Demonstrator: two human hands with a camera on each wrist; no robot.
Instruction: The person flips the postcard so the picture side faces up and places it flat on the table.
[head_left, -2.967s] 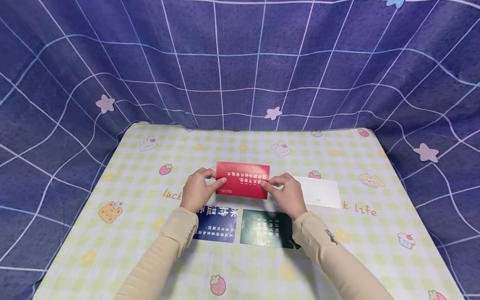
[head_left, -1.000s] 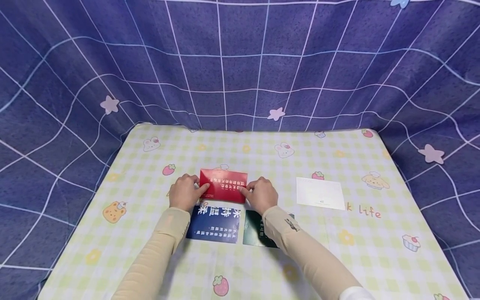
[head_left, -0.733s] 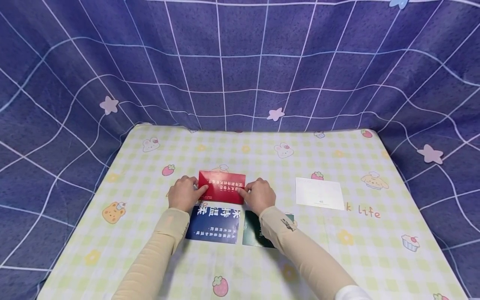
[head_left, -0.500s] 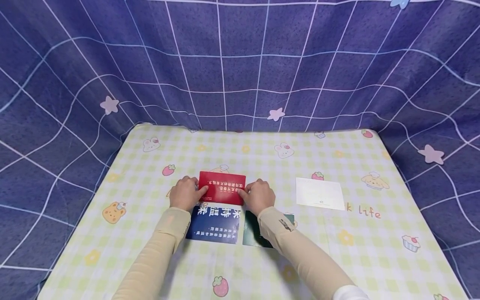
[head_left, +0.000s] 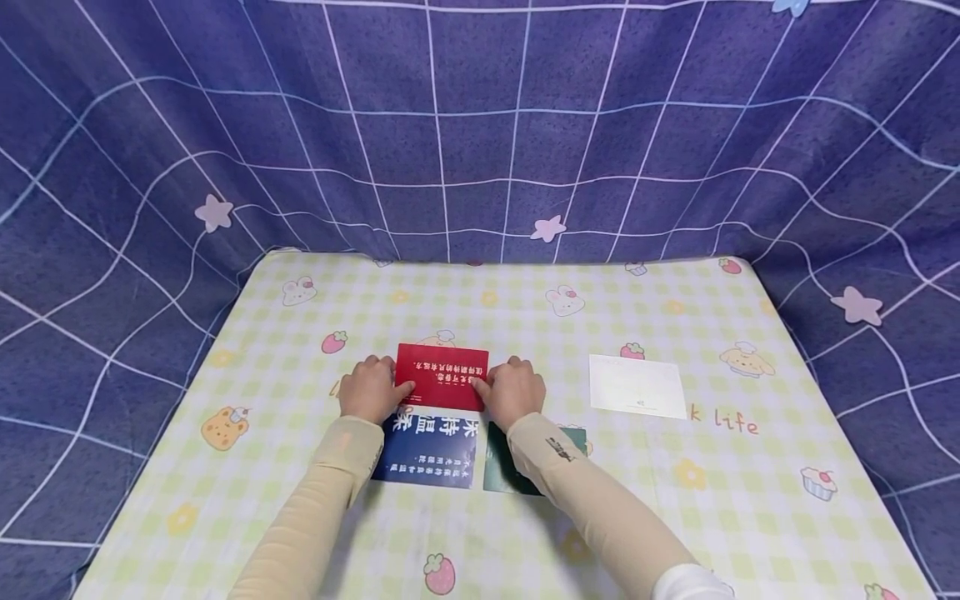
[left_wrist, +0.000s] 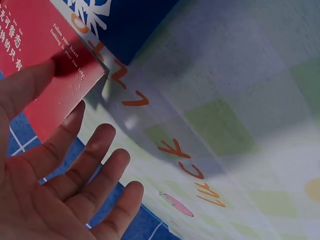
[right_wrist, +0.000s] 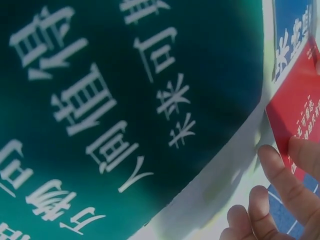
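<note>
A red card [head_left: 441, 377] with white printed characters is held between two hands above the middle of the table. The left hand [head_left: 369, 390] pinches its left edge: in the left wrist view the thumb lies on the printed face, the index fingertip is at the edge, and the other fingers are spread apart. At the right edge, the right hand [head_left: 514, 390] pinches the card with thumb and index finger. Just nearer lies a blue card [head_left: 427, 454] with white characters. Beside it a dark green card [head_left: 504, 467] is partly hidden under the right forearm.
To the right, a white card [head_left: 637, 385] lies by itself on the checked tablecloth [head_left: 660, 533]. Blue gridded fabric [head_left: 480, 142] rises behind the table and along both sides.
Both hands have brought the red card left and lower, to just beyond the blue card. In the last half second it has settled slightly. The other cards have stayed in place.
</note>
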